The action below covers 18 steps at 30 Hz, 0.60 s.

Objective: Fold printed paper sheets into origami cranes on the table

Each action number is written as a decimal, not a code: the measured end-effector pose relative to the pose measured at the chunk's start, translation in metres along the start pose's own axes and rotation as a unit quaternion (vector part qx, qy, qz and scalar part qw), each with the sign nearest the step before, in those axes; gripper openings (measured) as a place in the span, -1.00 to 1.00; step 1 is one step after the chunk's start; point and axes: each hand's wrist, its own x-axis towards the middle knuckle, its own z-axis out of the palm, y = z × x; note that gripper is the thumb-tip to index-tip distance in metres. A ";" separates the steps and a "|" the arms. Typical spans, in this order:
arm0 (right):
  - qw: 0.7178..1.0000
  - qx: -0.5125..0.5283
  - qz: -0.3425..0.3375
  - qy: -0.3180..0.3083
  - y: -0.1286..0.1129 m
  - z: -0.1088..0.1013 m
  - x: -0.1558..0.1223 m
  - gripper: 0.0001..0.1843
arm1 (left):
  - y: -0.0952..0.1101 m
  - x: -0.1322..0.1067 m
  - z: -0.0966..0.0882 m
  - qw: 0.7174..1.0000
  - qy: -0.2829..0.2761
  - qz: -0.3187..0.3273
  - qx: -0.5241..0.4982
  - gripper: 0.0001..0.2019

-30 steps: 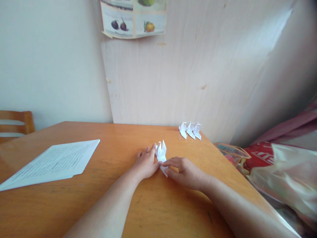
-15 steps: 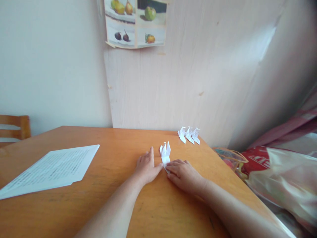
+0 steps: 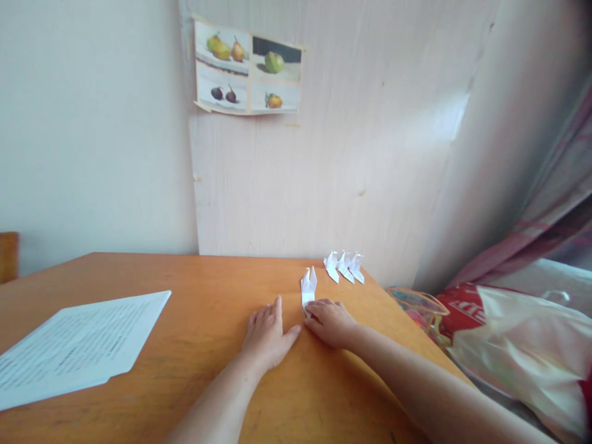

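A white folded paper crane (image 3: 308,286) stands on the wooden table (image 3: 203,320), its pointed parts upright and one flat flap towards me. My right hand (image 3: 330,322) has its fingers on that near flap, gripping the paper at its right edge; the fingertips partly cover it. To the left, my left hand (image 3: 268,336) lies on the tabletop with thumb and fingers apart. Its thumb tip points at the crane but does not touch it. Farther back, three similar paper cranes (image 3: 343,267) stand in a row by the table's right corner.
Printed sheets (image 3: 87,339) lie in a stack on the left of the table. Beyond the right edge are a red bag (image 3: 465,306) and a whitish plastic bag (image 3: 522,345). Fruit pictures (image 3: 248,68) hang on the wall behind. A chair back (image 3: 8,256) shows far left.
My left hand has drawn back from the crane, its thumb now clear of the paper. My right hand stays on the near flap, and the crane stands straighter. The view has tilted up.
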 end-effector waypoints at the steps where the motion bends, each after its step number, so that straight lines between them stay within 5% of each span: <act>1: 1.000 -0.001 0.004 0.001 0.003 0.001 0.005 -0.73 | 0.000 0.000 0.000 1.000 -0.003 0.001 0.000 -0.13; 18: 0.998 -0.033 0.046 0.012 0.062 0.009 0.068 -0.57 | 0.002 -0.001 0.001 1.000 -0.016 -0.008 0.025 -0.11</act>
